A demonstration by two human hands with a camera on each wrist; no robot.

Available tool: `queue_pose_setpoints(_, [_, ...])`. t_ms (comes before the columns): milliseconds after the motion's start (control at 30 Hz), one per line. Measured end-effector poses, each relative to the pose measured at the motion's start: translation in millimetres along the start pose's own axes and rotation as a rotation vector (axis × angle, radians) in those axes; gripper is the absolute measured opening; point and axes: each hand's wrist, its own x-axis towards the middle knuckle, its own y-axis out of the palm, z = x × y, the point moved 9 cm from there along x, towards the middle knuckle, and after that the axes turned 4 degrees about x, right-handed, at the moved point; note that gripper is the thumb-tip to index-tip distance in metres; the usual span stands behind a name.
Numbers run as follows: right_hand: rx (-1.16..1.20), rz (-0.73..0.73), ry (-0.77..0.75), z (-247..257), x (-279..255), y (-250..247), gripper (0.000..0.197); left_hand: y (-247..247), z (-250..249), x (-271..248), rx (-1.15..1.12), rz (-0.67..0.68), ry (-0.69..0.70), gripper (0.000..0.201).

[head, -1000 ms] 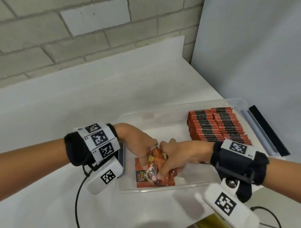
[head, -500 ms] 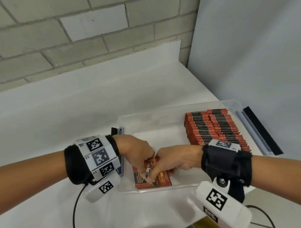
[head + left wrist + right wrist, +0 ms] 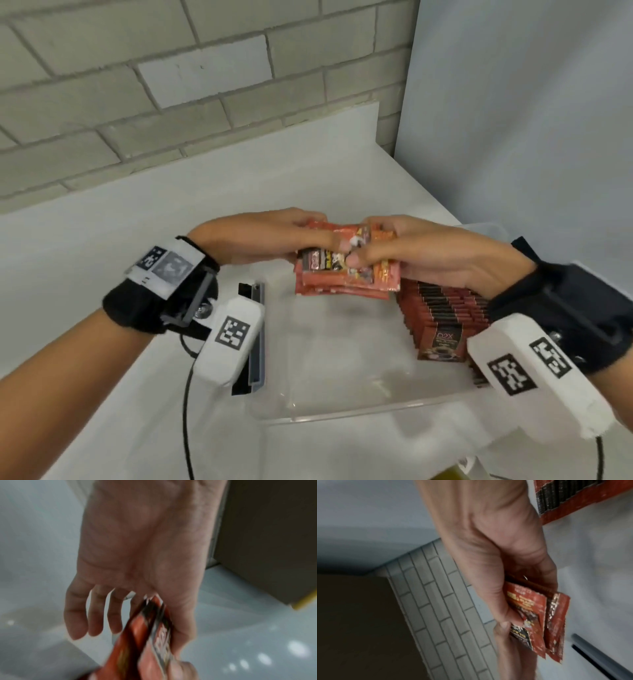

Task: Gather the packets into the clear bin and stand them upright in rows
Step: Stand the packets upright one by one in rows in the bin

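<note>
Both hands hold one stack of red packets (image 3: 346, 270) in the air above the clear bin (image 3: 342, 414). My left hand (image 3: 274, 236) grips the stack's left end, thumb on top. My right hand (image 3: 407, 253) pinches its right end with thumb and fingers. The left wrist view shows the packets (image 3: 150, 635) edge-on against the palm of the left hand (image 3: 137, 561). In the right wrist view the right hand (image 3: 496, 574) pinches the packets (image 3: 537, 622). Rows of upright packets (image 3: 442, 318) stand in the bin's right part, partly hidden by my right wrist.
The bin's lid latch (image 3: 255, 339), dark and grey, lies along its left side under my left wrist device. A brick wall (image 3: 171, 85) runs behind the white table (image 3: 120, 212). A pale panel (image 3: 531, 120) closes the right side. A black cable (image 3: 185, 428) trails down left.
Both hands have lifted the loose packets from the bin's near left floor as one stack and raised them. That floor patch now shows bare.
</note>
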Motion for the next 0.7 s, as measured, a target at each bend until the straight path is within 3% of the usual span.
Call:
queue_pose_setpoints(100, [0.044, -0.077, -0.109, 13.2, 0.8, -15.4, 0.025, 1.4, -3.4, 14.8, -0.374, -0.073, 0.034, 0.014])
queue_pose_setpoints(267, [0.013, -0.164, -0.22, 29.2, 7.0, -35.9, 0.019, 0.6, -4.6, 39.1, -0.825, -0.119, 0.19, 0.032])
queue_pose_setpoints(333, [-0.065, -0.162, -0.247, 38.1, 8.6, -41.7, 0.02, 7.0, -5.8, 46.8, -0.9, -0.05, 0.23, 0.04])
queue_pose_setpoints(467, [-0.303, -0.06, -0.222, 47.2, 9.4, -46.0, 0.026, 31.2, -11.8, 52.6, -1.034, 0.301, 0.285, 0.076])
queue_pose_setpoints(567, [-0.449, 0.031, -0.157, 44.4, 9.3, -44.2, 0.034, 45.4, -10.2, 54.0, -1.029, 0.458, 0.273, 0.102])
queue_pose_setpoints(633, [-0.501, 0.076, -0.11, 41.0, 10.0, -41.6, 0.038, 51.3, -8.3, 57.0, -0.982, 0.482, 0.219, 0.1])
queue_pose_setpoints(700, [-0.553, 0.083, -0.118, 39.2, 12.0, -42.6, 0.043, 48.5, -4.8, 62.5, -0.909, 0.41, 0.19, 0.078])
